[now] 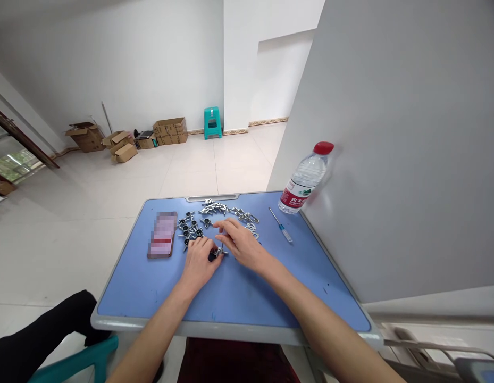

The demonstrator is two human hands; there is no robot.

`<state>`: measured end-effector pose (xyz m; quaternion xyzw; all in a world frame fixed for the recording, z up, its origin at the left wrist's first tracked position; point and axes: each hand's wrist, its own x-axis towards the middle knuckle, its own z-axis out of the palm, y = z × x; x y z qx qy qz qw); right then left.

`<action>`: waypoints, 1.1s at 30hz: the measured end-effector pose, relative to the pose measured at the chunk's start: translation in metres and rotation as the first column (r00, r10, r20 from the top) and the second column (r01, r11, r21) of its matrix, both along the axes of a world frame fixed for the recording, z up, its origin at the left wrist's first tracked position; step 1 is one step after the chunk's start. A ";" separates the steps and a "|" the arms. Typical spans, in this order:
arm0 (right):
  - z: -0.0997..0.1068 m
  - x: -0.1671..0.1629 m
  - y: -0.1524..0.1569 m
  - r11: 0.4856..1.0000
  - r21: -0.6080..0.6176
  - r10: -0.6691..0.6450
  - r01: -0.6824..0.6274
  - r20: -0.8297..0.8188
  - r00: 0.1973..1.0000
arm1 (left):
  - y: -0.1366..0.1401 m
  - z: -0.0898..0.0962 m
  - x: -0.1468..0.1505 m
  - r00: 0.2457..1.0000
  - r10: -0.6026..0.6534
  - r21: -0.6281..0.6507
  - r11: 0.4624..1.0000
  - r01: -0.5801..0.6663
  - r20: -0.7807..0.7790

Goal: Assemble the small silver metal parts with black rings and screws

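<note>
Near the middle of the blue table, my left hand [199, 259] pinches a small metal fitting [219, 252] with a black part, pressed down at the tabletop. A thin pin or bolt stands up from it. Just above, my right hand [239, 242] hovers with thumb and forefinger curved and a gap between their tips. Beyond my left hand lies a group of assembled fittings [185, 227] with black round centres. Behind my hands are a pile of metal bolts [214, 208], some oblong metal links [243, 215] and flat washer-like plates [251, 229], partly hidden by my right hand.
A phone [162, 235] lies at the left of the table [151, 298]. To the right are a screwdriver [281, 226] and a water bottle [304, 181] beside a grey panel [422, 159]. Cardboard boxes [169, 131] and a teal stool [212, 123] stand by the wall. A person's black-clad leg [51, 327] shows at left.
</note>
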<state>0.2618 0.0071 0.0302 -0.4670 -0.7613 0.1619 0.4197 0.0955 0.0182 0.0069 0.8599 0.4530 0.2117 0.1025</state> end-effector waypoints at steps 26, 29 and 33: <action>0.001 -0.006 -0.002 0.998 -0.011 -0.057 0.056 -0.189 0.980 | 0.000 0.000 0.000 1.000 -0.006 -0.028 1.000 0.007 0.025; 0.004 -0.002 -0.002 0.998 -0.052 -0.031 0.022 -0.180 0.983 | 0.000 0.000 0.000 1.000 -0.005 -0.031 1.000 0.006 0.028; 0.007 0.000 -0.003 0.995 -0.103 -0.025 0.014 -0.111 0.994 | 0.000 0.000 0.000 0.999 0.000 -0.023 1.000 0.000 0.039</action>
